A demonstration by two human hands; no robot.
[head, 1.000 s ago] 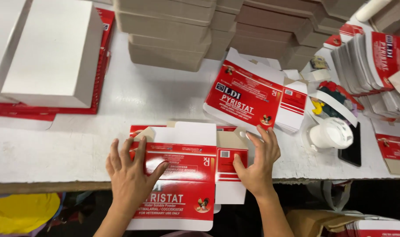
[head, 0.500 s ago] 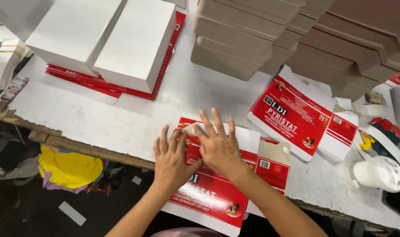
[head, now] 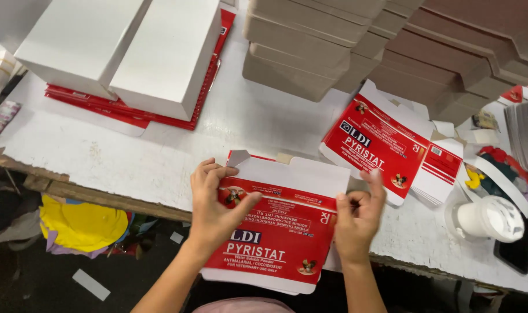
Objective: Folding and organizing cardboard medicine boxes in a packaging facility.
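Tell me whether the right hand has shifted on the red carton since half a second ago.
Yes. The right hand has gone from beside the left hand to the red carton's right edge.

Two bare forearms, no sleeves, left hand [head: 213,211], right hand [head: 356,217], no rings or gloves.

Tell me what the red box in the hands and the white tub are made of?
The flat red-and-white folding box looks like thin printed cardboard: it bends along creases, its inside flap is plain white, and the red face seems slightly glossy. The left hand and right hand grip its sides. The round white tub looks like smooth plastic, probably, with a soft shine.
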